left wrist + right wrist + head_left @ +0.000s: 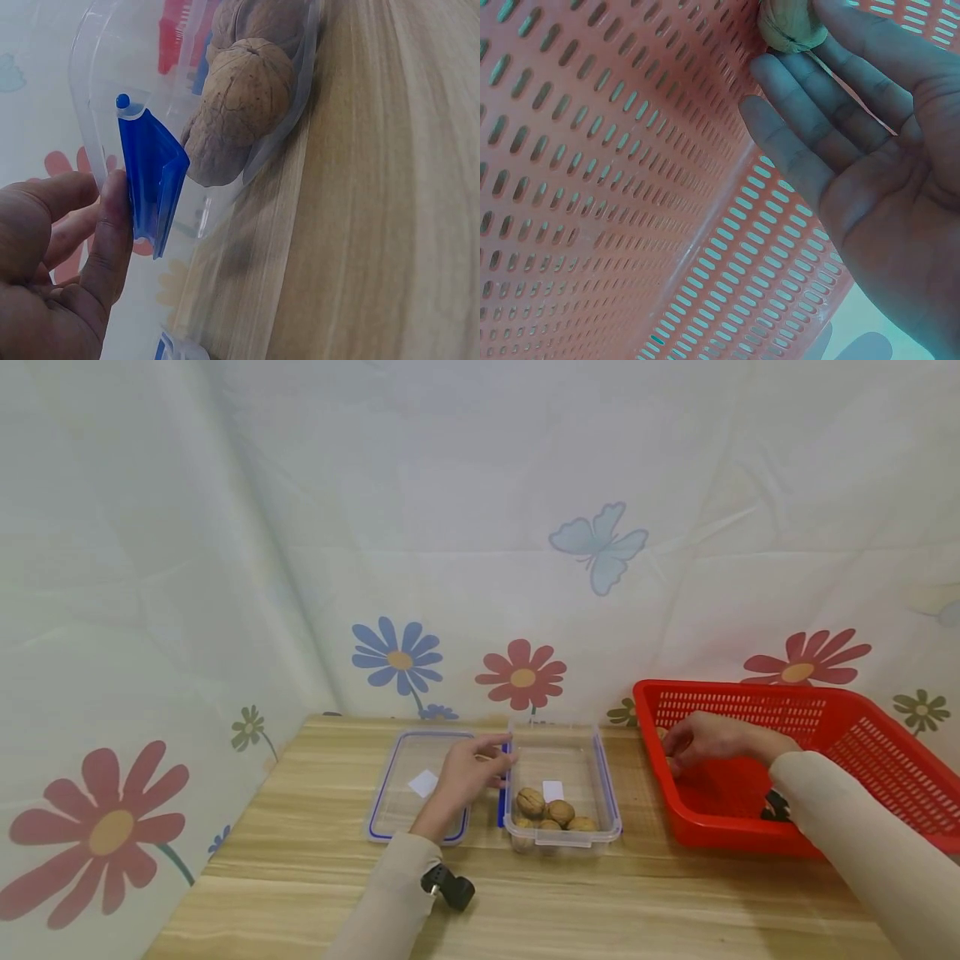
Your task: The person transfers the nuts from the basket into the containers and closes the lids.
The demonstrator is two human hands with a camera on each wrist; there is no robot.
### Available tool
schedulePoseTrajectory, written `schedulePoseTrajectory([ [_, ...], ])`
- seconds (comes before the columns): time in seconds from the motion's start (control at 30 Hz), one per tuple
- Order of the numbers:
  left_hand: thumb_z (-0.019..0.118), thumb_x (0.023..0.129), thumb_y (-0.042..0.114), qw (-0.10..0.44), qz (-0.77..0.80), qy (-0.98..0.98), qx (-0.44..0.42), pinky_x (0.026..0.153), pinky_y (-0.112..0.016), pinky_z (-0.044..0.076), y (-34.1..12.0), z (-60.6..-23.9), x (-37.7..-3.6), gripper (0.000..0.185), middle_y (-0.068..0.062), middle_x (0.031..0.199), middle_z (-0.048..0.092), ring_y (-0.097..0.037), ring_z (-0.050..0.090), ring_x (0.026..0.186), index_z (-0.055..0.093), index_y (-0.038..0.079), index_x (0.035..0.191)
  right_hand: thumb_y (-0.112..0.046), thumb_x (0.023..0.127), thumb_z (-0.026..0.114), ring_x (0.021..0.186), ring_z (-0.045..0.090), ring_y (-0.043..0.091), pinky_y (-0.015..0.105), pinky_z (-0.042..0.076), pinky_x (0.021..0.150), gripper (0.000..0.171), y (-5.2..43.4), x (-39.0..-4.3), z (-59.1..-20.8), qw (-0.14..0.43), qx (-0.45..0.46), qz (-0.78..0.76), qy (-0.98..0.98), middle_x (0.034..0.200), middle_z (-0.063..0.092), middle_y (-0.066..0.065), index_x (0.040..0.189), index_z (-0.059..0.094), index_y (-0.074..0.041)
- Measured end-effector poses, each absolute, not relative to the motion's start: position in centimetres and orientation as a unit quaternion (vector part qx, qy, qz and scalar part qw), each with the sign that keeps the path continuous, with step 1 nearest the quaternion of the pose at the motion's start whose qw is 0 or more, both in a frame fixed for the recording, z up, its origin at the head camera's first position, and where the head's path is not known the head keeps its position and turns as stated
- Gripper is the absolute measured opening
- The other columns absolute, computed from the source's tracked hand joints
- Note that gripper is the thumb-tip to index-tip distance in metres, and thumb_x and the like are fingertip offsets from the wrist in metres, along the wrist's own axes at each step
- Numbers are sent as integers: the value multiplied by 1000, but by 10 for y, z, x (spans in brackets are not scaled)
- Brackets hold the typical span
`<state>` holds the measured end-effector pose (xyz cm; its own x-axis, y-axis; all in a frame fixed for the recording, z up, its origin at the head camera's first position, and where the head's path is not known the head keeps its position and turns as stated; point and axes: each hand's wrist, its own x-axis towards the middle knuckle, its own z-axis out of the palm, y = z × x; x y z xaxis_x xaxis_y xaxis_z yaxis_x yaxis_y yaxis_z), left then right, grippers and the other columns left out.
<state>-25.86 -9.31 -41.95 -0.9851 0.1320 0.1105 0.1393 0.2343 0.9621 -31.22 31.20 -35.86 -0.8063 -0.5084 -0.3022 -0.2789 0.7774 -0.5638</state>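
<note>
Seemingly, in the head view a transfer of walnuts is in hand: the right hand (705,742), at centre right, reaches into the red basket (885,752), while the left hand (467,772) rests at the left edge of the clear container (600,777), mid-frame, which holds several walnuts (551,812). A clear lid (397,781) lies just left of it on the wooden table (300,868). By my judgement, the next move calls for closing fingers round a nut.

From the left wrist, the left hand (52,262) sits lower left, fingers loosely curled, thumb (112,225) against the container's blue clasp (154,180); it grips nothing firmly.

From the right wrist, the right hand (870,165) spreads flat at the right, fingertips touching a walnut (789,26) at the top edge against the basket wall.
</note>
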Motion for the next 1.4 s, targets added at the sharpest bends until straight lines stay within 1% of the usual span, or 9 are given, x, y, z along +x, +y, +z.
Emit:
schedulePoseTrajectory([
  [0.17,77,98,10,4,-612,-786,-87,70,-33,68,-93,-419,-258,42,-14,106,71,-20,74,79,69,1,139,-20,89,88,96,66,22,50,60,100,39,312,-312,-358,226,-217,-257,914,109,74,4,123,75,-5],
  [0.47,76,98,8,2,-614,-784,-88,70,-33,68,-93,-420,-258,43,-14,106,71,-20,73,80,68,0,140,-17,89,88,95,67,22,51,61,100,43,314,-311,-358,209,-213,-260,918,111,74,5,126,73,-2],
  [0.7,75,99,6,-1,-619,-780,-90,70,-33,68,-92,-422,-258,43,-15,106,71,-19,73,81,67,-1,140,-23,90,87,99,68,23,57,61,98,44,317,-304,-352,162,-205,-247,933,115,75,7,129,75,-4],
  [0.8,75,99,7,0,-616,-783,-88,70,-32,68,-92,-422,-258,43,-14,106,71,-19,73,82,67,0,140,-25,91,87,101,68,25,58,61,97,45,317,-301,-346,147,-196,-254,936,115,75,7,130,75,-5],
  [1.0,75,99,6,1,-616,-783,-87,71,-32,68,-93,-421,-257,42,-15,107,70,-21,73,82,67,-1,140,-29,93,85,101,66,25,53,63,94,45,317,-297,-331,121,-189,-256,940,114,75,5,130,75,-5],
  [1.13,75,99,7,3,-615,-783,-88,71,-33,68,-93,-421,-257,42,-15,107,70,-20,73,82,68,0,140,-28,94,84,100,66,27,50,65,91,47,317,-294,-320,105,-186,-260,942,116,74,8,132,73,-2],
  [1.27,75,99,7,5,-614,-784,-91,71,-33,68,-92,-422,-257,42,-15,107,70,-20,73,82,68,0,140,-27,95,84,102,65,27,52,65,91,50,316,-289,-307,83,-189,-255,945,119,73,12,134,70,1],
  [1.4,76,99,8,5,-612,-786,-88,70,-33,68,-92,-422,-258,42,-15,108,70,-19,73,80,68,1,140,-25,96,83,100,68,30,48,66,89,49,312,-282,-294,69,-183,-261,945,121,73,14,136,69,-1],
])
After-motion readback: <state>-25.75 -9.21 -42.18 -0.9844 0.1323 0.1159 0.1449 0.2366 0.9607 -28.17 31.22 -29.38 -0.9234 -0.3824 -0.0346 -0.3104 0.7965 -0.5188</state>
